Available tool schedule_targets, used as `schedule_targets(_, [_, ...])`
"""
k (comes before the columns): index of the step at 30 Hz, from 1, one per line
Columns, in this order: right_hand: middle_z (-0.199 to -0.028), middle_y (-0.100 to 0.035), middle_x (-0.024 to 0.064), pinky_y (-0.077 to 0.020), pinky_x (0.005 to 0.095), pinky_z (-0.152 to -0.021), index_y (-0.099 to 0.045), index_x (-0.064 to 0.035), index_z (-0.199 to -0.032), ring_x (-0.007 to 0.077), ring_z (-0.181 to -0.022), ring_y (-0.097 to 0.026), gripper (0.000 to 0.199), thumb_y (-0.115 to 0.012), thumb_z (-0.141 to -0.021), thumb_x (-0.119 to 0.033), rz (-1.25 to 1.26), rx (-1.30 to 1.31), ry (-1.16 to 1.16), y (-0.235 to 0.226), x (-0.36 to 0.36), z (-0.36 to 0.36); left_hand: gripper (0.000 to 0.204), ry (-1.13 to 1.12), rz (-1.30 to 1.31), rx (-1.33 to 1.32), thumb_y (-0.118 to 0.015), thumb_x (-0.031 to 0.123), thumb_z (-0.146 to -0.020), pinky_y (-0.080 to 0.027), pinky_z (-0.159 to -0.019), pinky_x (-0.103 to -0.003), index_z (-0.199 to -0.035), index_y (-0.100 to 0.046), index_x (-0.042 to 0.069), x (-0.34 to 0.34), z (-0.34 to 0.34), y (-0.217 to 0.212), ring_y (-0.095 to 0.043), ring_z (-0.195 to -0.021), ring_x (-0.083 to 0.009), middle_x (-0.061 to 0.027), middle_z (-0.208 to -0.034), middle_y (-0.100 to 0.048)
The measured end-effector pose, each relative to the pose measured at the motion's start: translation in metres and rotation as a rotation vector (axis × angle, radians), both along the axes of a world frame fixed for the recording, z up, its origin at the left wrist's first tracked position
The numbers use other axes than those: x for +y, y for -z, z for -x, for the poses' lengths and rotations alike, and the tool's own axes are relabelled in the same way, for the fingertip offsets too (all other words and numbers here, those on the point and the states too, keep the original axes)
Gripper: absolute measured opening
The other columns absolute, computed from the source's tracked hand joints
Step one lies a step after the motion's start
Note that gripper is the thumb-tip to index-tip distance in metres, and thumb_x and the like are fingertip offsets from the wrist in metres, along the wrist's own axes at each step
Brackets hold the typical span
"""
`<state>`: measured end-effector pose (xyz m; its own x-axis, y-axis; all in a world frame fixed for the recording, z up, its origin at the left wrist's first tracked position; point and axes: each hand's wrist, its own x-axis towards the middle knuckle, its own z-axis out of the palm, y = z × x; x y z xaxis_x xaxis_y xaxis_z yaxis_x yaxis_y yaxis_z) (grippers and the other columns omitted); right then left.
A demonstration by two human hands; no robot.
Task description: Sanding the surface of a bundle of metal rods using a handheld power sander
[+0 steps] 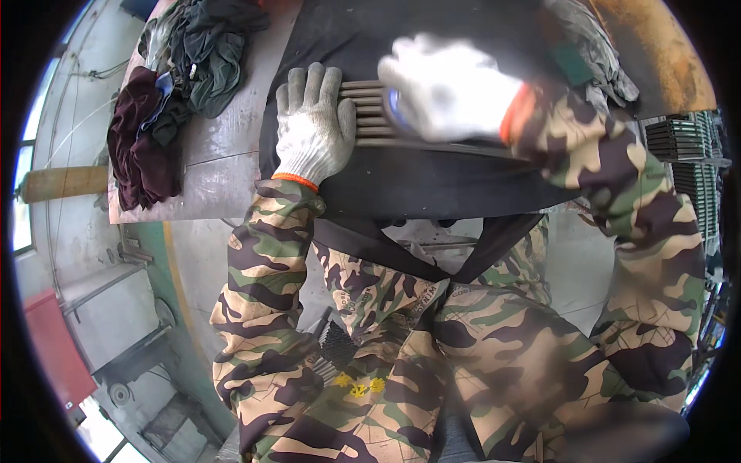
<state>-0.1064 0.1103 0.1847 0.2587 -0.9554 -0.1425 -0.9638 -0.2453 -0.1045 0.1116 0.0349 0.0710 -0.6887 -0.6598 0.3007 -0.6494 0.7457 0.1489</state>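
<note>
Several parallel grey-brown rods (368, 121) lie side by side on the black cloth (463, 176) that covers the work table. My left hand (312, 123), in a white knit glove with grey-coated fingers, rests flat on their left end, fingers stretched out. Over the rods further right is my right hand (451, 89), also gloved and smeared by motion. Its fingers curl round a thing with a blue edge (395, 106), mostly hidden under the palm; its kind cannot be made out. The right ends of the rods are partly covered by that hand and sleeve.
Dark green and maroon cloths (147, 139) are heaped at the table's left. A grey crumpled cloth (594, 50) lies at the far right, beside a rusty yellowish surface (664, 54). Stacked dark slatted metal pieces (683, 154) stand at the right edge.
</note>
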Motion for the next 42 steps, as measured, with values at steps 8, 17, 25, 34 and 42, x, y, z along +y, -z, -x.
schedule_targets(8, [-0.122, -0.068, 0.0234, -0.0589, 0.0525, -0.095, -0.07, -0.0028, -0.121, 0.0402, -0.118, -0.067, 0.034, -0.059, -0.093, -0.018, 0.017, -0.041, 0.031, 0.012, 0.002, 0.001, 0.054, -0.012, -0.027, -0.005, -0.056, 0.028, -0.104, -0.03, -0.123, -0.06, -0.153, -0.052, 0.005, 0.005, 0.0, 0.005, -0.041, -0.148, -0.0532, -0.0253, -0.16, -0.049])
schedule_targets(17, [-0.113, -0.069, 0.0209, -0.0606, 0.0536, -0.086, -0.068, -0.0031, -0.111, 0.0394, -0.106, -0.07, 0.028, -0.064, -0.09, -0.02, 0.139, 0.036, 0.043, 0.024, 0.015, 0.041, 0.053, 0.006, -0.019, -0.021, -0.055, 0.028, -0.104, -0.031, -0.122, -0.06, -0.152, -0.053, 0.005, 0.002, 0.013, 0.008, -0.041, -0.147, -0.052, -0.0246, -0.158, -0.05])
schedule_targets(25, [-0.11, -0.066, 0.0201, -0.0597, 0.0514, -0.086, -0.067, -0.0064, -0.114, 0.0395, -0.105, -0.069, 0.026, -0.063, -0.093, -0.02, 0.141, 0.037, 0.061, 0.035, 0.028, 0.083, 0.047, 0.03, 0.06, 0.003, -0.058, 0.026, -0.1, -0.036, -0.114, -0.057, -0.142, -0.056, 0.005, -0.002, 0.017, 0.018, -0.045, -0.136, -0.0475, -0.0218, -0.145, -0.054])
schedule_targets(34, [-0.107, -0.064, 0.0179, -0.058, 0.0519, -0.085, -0.064, -0.0066, -0.114, 0.0385, -0.104, -0.067, 0.026, -0.064, -0.092, -0.021, 0.198, 0.019, 0.005, 0.017, 0.071, 0.098, 0.053, 0.022, 0.018, -0.028, -0.05, 0.029, -0.108, -0.03, -0.124, -0.061, -0.156, -0.051, 0.005, -0.002, 0.001, 0.015, -0.039, -0.149, -0.055, -0.0288, -0.16, -0.048])
schedule_targets(42, [-0.104, -0.061, 0.0165, -0.0586, 0.0507, -0.079, -0.063, -0.0063, -0.108, 0.0367, -0.099, -0.066, 0.022, -0.065, -0.089, -0.018, 0.263, -0.013, -0.069, 0.023, 0.097, 0.117, 0.048, 0.052, 0.001, -0.047, -0.054, 0.023, -0.106, -0.03, -0.125, -0.059, -0.149, -0.054, 0.002, 0.003, 0.002, 0.004, -0.039, -0.15, -0.0533, -0.0273, -0.156, -0.052])
